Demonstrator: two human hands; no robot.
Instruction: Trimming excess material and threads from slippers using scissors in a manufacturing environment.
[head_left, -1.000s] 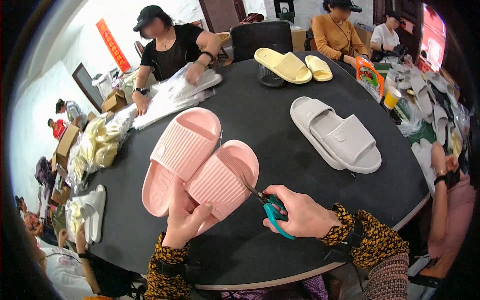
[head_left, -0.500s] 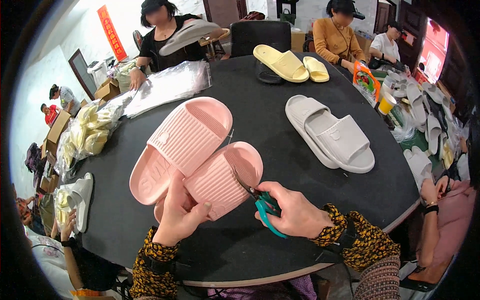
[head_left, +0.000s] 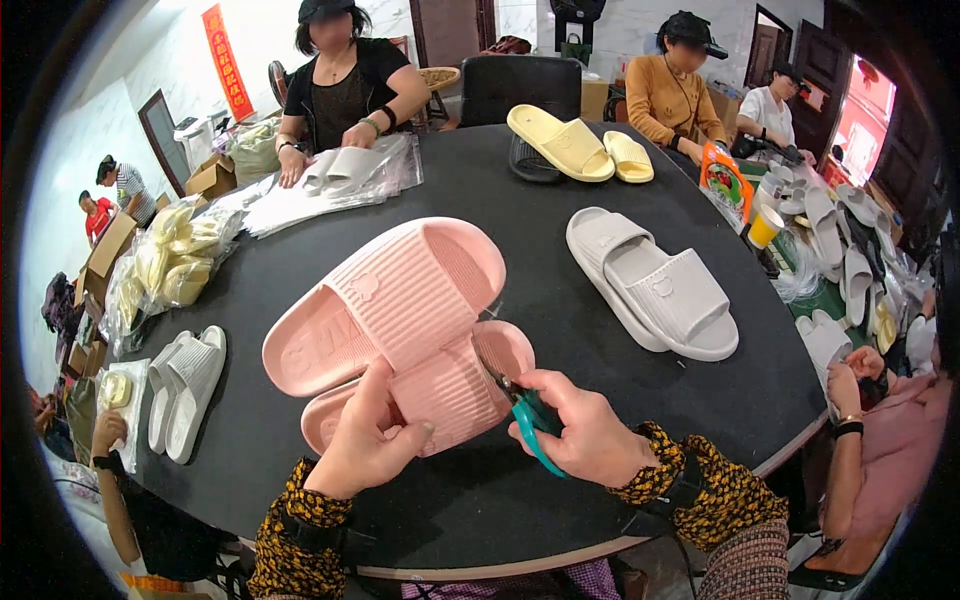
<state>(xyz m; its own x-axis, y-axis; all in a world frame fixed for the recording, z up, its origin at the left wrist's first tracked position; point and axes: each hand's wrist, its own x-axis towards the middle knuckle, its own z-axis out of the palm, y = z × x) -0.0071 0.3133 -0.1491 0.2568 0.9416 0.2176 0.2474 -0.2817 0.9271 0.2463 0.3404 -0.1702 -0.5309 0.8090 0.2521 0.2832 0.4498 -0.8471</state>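
My left hand (head_left: 375, 435) grips a pair of pink slide sandals (head_left: 410, 310) above the table, its thumb pressed against the lower one. The upper slide overlaps the lower, and each has a ribbed strap. In my right hand (head_left: 580, 425) is a pair of scissors (head_left: 537, 430) with teal handles. Their dark blades reach into the toe opening of the lower pink slide; the tips are partly hidden there. A thin, pale thread end shows just above that opening, between the two slides.
On the black table (head_left: 480, 230) lie grey slides (head_left: 655, 285) at right, yellow slides (head_left: 570, 145) at the far side and white slides (head_left: 188, 390) at left. Bagged pale-yellow slides (head_left: 170, 265) sit at the left edge. A yellow cup (head_left: 765, 228) stands far right. Several co-workers surround the table.
The upper pink slide has shifted right and tilted more level, baring more of the lower one. Across the table, a co-worker has lowered grey slides onto plastic bags. White slides at left now lie flat.
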